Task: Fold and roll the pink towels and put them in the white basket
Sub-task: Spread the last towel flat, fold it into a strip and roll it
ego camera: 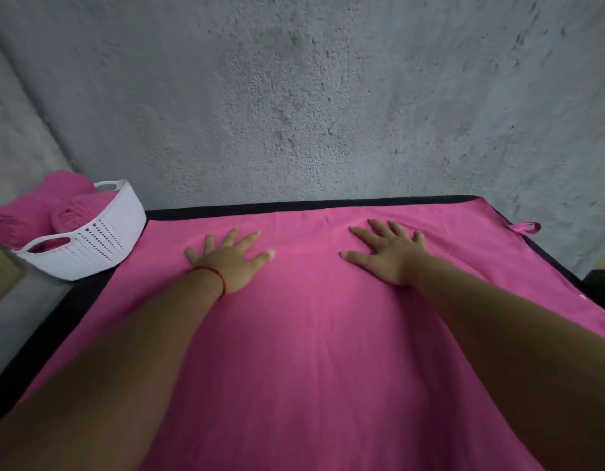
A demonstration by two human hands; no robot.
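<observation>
Head view: pink towel (pixel 314 334) near edge cut off, basket (pixel 90 246) contents blurred

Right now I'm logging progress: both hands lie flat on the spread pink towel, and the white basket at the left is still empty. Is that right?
Not quite. The left hand and right hand do lie flat on the spread pink towel, but the white basket at the left is not empty: the head view shows rolled pink towels already in it.
</observation>
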